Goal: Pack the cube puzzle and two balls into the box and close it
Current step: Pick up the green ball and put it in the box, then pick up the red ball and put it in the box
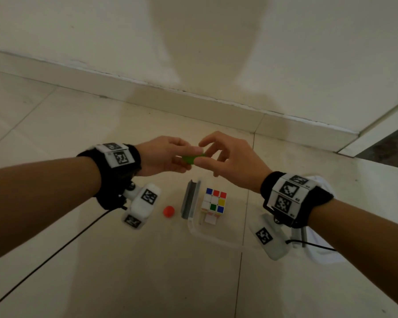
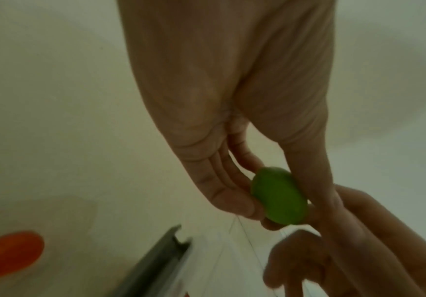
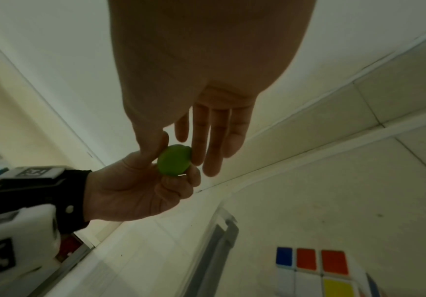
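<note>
A small green ball [image 1: 192, 159] [image 2: 279, 196] [image 3: 175, 160] hangs in the air above the box, held by both hands. My left hand [image 1: 184, 158] grips it from the left with curled fingers and thumb. My right hand [image 1: 202, 154] pinches it between thumb and fingers from the right. Below them the cube puzzle [image 1: 214, 201] [image 3: 318, 269] sits inside the clear plastic box [image 1: 193, 228], which is open. A red ball [image 1: 168, 211] [image 2: 9, 254] lies on the floor just left of the box.
A grey latch [image 1: 190, 199] [image 3: 222, 251] stands up on the box's left side. The white lid [image 1: 322, 187] lies to the right, partly hidden under my right wrist. Pale floor tiles run to a wall skirting [image 1: 193, 104] behind.
</note>
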`<control>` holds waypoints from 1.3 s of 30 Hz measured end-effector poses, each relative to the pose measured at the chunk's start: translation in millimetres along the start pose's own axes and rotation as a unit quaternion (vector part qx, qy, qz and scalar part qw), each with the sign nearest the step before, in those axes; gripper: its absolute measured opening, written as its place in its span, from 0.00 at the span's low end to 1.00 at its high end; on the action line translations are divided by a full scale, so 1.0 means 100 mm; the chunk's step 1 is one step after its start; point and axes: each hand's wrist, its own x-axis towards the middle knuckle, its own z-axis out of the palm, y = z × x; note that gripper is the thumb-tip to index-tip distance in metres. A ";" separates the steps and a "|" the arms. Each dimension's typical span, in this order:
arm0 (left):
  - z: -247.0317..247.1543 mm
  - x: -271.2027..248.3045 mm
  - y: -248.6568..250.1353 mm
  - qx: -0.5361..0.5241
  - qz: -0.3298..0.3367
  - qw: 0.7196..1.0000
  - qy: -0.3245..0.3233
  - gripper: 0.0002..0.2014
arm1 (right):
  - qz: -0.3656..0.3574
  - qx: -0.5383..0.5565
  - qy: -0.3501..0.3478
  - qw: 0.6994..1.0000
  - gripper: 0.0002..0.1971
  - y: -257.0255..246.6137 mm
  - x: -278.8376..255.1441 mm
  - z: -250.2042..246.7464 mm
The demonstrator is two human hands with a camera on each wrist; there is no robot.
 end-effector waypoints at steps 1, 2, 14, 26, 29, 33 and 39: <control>0.05 0.00 0.00 -0.002 0.000 1.000 -0.015 0.28 | -0.002 0.017 0.002 1.000 0.19 0.00 -0.02 0.00; 0.09 0.00 -0.01 -0.011 -0.002 1.000 -0.025 0.26 | -0.003 0.029 0.003 1.000 0.18 0.00 -0.03 -0.01; 0.04 0.08 -0.24 0.020 -0.045 0.997 0.060 0.07 | 0.156 0.037 -0.128 0.979 0.07 0.43 -0.21 -0.15; 0.12 0.09 -0.84 0.330 -0.197 0.922 0.056 0.16 | 0.155 0.044 -0.137 0.977 0.09 0.44 -0.20 -0.22; 0.17 0.12 -1.01 0.372 -0.187 0.908 0.047 0.17 | 0.138 0.052 -0.139 0.979 0.09 0.39 -0.16 -0.19; 0.21 0.14 -1.14 0.506 -0.109 0.854 0.056 0.13 | 0.127 0.063 -0.137 0.980 0.09 0.35 -0.12 -0.15; 0.07 0.23 -0.94 0.335 -0.122 0.930 0.093 0.11 | 0.123 0.067 -0.153 0.978 0.09 0.33 -0.14 -0.12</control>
